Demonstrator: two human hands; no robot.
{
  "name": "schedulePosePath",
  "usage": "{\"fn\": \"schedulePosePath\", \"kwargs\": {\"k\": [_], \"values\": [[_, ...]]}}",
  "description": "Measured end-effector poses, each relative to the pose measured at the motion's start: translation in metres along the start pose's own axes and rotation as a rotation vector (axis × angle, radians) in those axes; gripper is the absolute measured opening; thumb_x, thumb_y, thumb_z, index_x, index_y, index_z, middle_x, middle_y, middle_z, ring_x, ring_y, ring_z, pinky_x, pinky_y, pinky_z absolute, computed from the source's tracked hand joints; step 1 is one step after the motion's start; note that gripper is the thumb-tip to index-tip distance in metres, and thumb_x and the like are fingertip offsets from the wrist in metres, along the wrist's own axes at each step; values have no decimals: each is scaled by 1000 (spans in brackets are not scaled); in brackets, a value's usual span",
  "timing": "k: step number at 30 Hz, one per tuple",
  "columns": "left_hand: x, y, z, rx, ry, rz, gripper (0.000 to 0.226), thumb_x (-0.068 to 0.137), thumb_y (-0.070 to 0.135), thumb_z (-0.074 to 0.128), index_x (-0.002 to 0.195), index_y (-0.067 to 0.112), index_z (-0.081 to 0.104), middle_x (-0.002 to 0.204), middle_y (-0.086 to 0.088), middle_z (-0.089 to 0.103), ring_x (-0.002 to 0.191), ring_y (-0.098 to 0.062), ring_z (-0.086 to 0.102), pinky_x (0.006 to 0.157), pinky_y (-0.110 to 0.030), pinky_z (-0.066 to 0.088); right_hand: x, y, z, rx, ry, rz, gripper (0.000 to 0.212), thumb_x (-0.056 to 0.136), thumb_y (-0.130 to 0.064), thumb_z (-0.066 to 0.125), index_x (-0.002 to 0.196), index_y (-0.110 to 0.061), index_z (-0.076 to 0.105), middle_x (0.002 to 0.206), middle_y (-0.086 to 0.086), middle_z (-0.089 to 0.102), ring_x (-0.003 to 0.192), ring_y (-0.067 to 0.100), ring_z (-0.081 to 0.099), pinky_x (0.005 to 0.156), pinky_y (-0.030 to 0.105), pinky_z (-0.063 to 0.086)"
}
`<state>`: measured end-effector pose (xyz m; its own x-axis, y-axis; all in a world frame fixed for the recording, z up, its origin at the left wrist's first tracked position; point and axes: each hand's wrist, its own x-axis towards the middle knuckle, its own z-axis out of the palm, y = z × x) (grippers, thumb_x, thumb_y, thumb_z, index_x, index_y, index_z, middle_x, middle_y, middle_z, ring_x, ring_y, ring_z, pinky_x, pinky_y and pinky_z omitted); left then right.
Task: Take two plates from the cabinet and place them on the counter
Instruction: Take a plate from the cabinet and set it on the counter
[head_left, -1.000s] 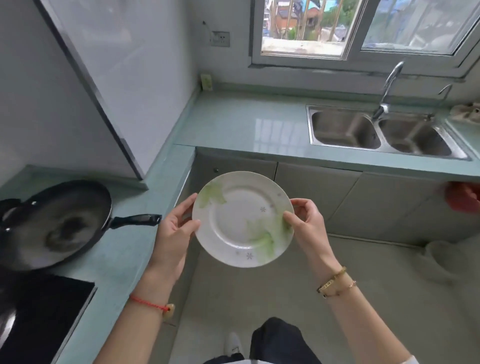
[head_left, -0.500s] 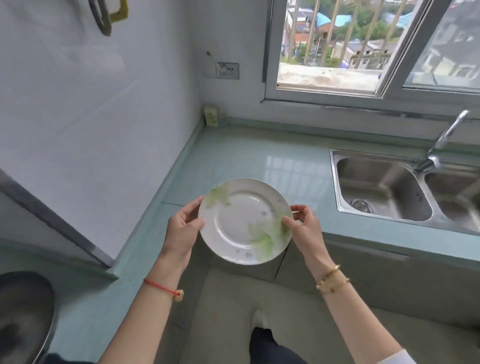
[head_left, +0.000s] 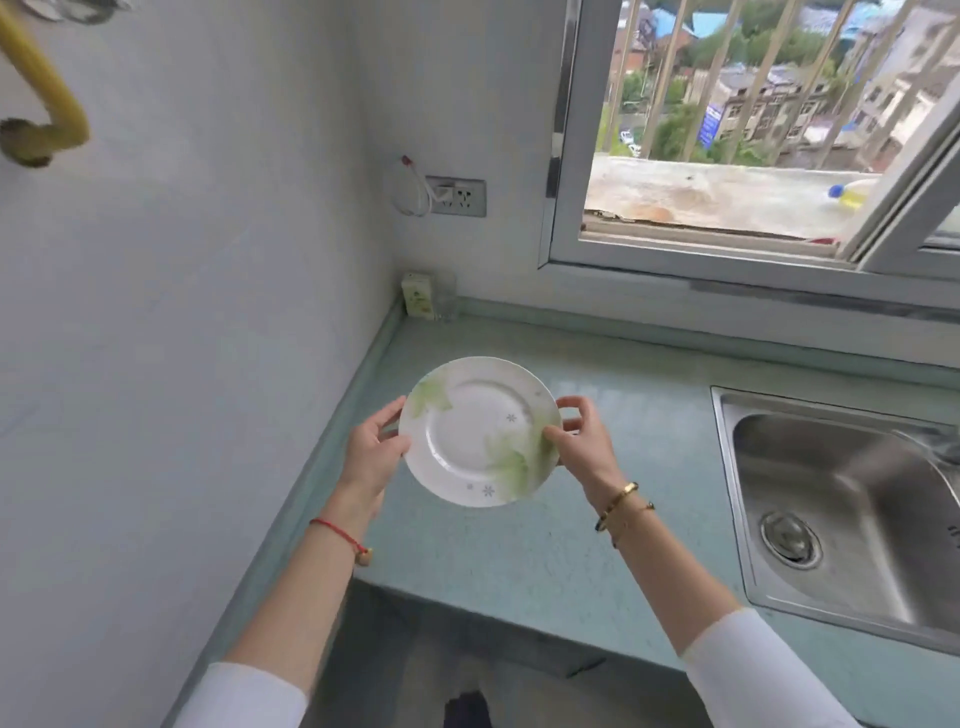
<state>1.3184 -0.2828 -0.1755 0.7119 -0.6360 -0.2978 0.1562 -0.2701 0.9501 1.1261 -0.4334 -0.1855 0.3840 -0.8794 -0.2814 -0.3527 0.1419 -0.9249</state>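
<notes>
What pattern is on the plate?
White plate with pale green leaves and small grey star-like flowers, seen in the head view.

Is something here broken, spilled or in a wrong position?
Nothing stands out. The plate looks whole, held at its rim by the left hand and right hand above the counter.

Left hand (head_left: 373, 453): raised over the worktop's left edge, thumb on top and fingers curled beneath, pinching a rim.
Right hand (head_left: 582, 446): level with the left, thumb and fingertips clamped the same way.
Forearms: bare, both reaching forward, white sleeves pushed back to the elbows.
</notes>
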Motion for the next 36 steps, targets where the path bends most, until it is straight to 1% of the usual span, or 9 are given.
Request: {"fn": "schedulePosePath", "kwargs": {"k": [4, 7, 10, 12, 14, 19, 23, 27, 36], "values": [[84, 6, 9, 64, -21, -41, 72, 80, -23, 47, 145, 9, 49, 100, 16, 65, 94, -16, 62, 91, -32, 54, 74, -8, 31, 2, 39, 41, 38, 83, -1, 51, 118, -16, 53, 79, 1, 55, 69, 20, 55, 64, 36, 51], [144, 4, 17, 100, -50, -84, 77, 80, -23, 46, 146, 15, 48, 118, 6, 65, 97, -13, 62, 74, -20, 50, 126, -7, 55, -12, 91, 69, 41, 81, 2, 49, 120, -11, 54, 81, 9, 54, 71, 24, 50, 65, 35, 45], [195, -1, 24, 127, -54, -100, 78, 81, -21, 47, 148, 19, 46, 128, 3, 58, 108, -16, 61, 74, -19, 50, 170, -1, 76, -80, 126, 81, 44, 80, 4, 48, 122, -9, 54, 86, 10, 53, 76, 24, 48, 69, 32, 43], [226, -8, 29, 152, -38, -118, 78, 81, -21, 47, 148, 20, 46, 124, 3, 58, 96, -7, 61, 72, -19, 51, 197, 7, 88, -135, 120, 106, 48, 80, 5, 47, 126, -8, 54, 93, 9, 51, 84, 24, 48, 73, 30, 41], [249, -15, 32, 166, -19, -128, 78, 81, -21, 47, 148, 19, 46, 128, -1, 60, 93, -5, 59, 78, -24, 55, 216, 15, 96, -177, 107, 131, 52, 80, 7, 46, 129, -9, 53, 98, 10, 51, 90, 24, 49, 79, 31, 44], [290, -34, 37, 249, -49, -136, 79, 80, -21, 49, 149, 19, 45, 151, -5, 50, 135, -21, 49, 109, -45, 47, 254, 32, 111, -222, 67, 186, 59, 78, 9, 46, 134, -10, 51, 101, 11, 53, 87, 24, 50, 77, 33, 47], [306, -44, 40, 305, -63, -138, 81, 80, -21, 49, 150, 20, 44, 151, -4, 50, 137, -22, 49, 111, -44, 45, 272, 39, 118, -251, 61, 204, 63, 77, 11, 47, 136, -10, 49, 115, 21, 59, 97, 30, 57, 79, 36, 50], [313, -51, 43, 348, -85, -137, 79, 82, -20, 45, 149, 20, 45, 152, -3, 50, 137, -24, 49, 113, -45, 44, 280, 46, 123, -303, 85, 203, 63, 76, 10, 50, 135, -10, 50, 117, 19, 58, 105, 33, 58, 83, 35, 48], [319, -59, 45, 409, -126, -153, 78, 84, -17, 42, 150, 25, 43, 155, -1, 46, 139, -27, 46, 115, -46, 40, 282, 54, 126, -384, 90, 210, 61, 75, 10, 51, 132, -10, 50, 118, 19, 55, 89, 21, 48, 75, 28, 39]]}}
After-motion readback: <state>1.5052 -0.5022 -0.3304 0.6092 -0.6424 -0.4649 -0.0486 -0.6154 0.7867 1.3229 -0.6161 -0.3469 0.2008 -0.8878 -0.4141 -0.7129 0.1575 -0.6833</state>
